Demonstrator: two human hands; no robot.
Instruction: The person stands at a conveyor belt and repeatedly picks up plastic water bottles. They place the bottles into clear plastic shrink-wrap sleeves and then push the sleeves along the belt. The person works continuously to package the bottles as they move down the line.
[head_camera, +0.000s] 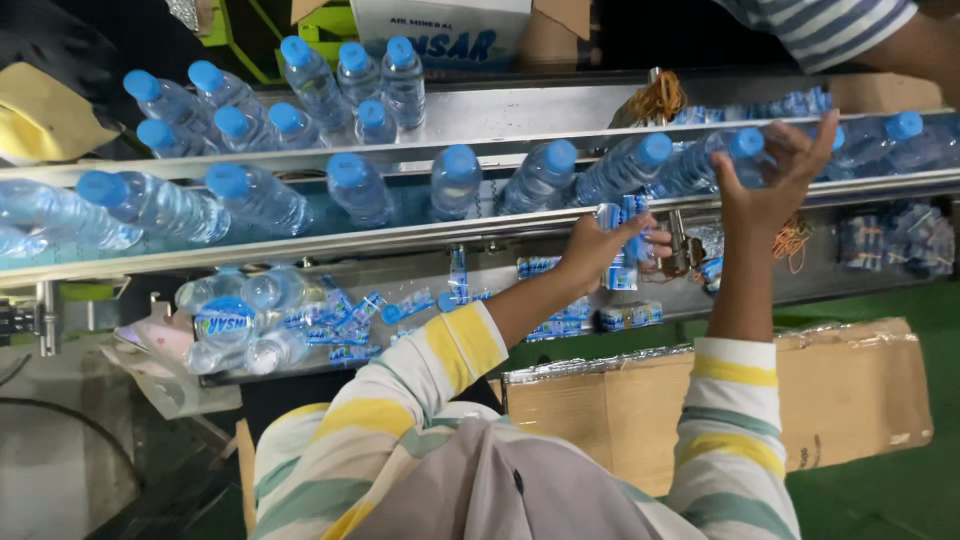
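The left hand (600, 245) has its grip pinched on a stack of glossy blue-and-white plastic label sleeves (622, 245), held just below the steel conveyor rail (400, 238). The right hand (775, 175), fingers spread apart, touches a clear ribbed bottle (715, 158) with a round blue cap, standing in line on the conveyor. A creased cardboard box (850, 400) lies below.

My one camera sits on the head, looking steeply down past my striped sleeves, close over the conveyor (480, 235) running left to right; far edge seems cropped.
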